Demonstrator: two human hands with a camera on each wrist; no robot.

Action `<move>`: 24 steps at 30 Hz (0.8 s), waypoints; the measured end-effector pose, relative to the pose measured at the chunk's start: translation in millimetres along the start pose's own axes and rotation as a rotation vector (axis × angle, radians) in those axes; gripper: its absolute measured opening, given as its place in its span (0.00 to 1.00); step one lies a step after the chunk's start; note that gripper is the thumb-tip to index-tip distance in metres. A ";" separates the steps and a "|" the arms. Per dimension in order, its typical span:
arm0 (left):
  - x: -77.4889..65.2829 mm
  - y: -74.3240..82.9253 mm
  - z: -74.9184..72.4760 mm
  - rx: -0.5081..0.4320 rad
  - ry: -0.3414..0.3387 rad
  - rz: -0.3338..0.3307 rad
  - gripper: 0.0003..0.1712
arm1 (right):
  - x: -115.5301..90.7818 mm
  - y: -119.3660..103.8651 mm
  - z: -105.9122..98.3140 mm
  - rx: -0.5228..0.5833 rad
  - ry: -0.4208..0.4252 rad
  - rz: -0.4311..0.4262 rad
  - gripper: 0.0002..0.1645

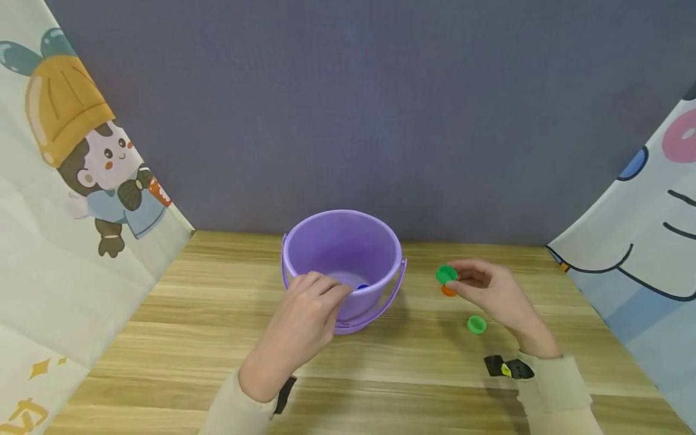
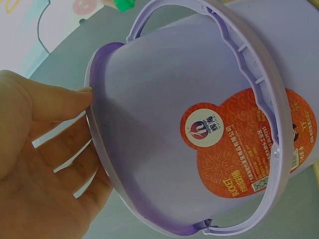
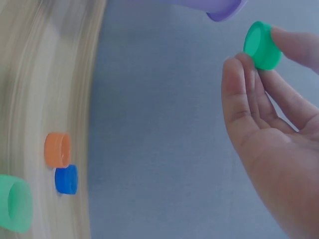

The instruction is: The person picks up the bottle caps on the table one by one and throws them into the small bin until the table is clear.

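A purple bucket stands upright on the wooden table, its handle hanging down at the front. My left hand holds the near rim, thumb outside and fingers over the edge, as the left wrist view also shows. Inside the bucket a bit of something blue shows at the bottom. To the right of the bucket, my right hand pinches a green bottle cap between thumb and fingers, raised above the table.
On the table below the right hand lie a lighter green cap, an orange cap and a blue cap. A grey panel rises behind the table, with printed cloths at both sides.
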State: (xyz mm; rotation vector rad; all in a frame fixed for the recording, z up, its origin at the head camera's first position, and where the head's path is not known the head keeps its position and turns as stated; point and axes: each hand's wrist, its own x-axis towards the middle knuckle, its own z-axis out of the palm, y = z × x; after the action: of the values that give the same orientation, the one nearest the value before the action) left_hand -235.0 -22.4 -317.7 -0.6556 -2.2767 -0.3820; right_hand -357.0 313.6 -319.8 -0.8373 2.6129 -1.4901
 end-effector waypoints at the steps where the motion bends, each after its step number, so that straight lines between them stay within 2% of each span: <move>1: 0.1 0.0 0.2 -0.001 -0.001 0.000 0.14 | 0.3 -1.4 0.4 0.000 0.002 0.001 0.23; 9: 0.6 0.2 0.3 -0.021 0.003 -0.012 0.13 | 4.5 -12.8 2.7 0.029 0.009 -0.044 0.22; 24: 0.8 -0.1 1.5 -0.019 -0.001 -0.009 0.13 | 11.6 -30.6 12.2 0.059 0.073 -0.115 0.18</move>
State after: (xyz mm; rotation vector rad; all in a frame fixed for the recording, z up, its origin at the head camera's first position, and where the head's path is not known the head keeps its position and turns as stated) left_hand -236.5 -21.5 -318.1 -0.6551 -2.2803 -0.4089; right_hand -350.1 286.4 -299.0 -0.9597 2.5978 -1.6475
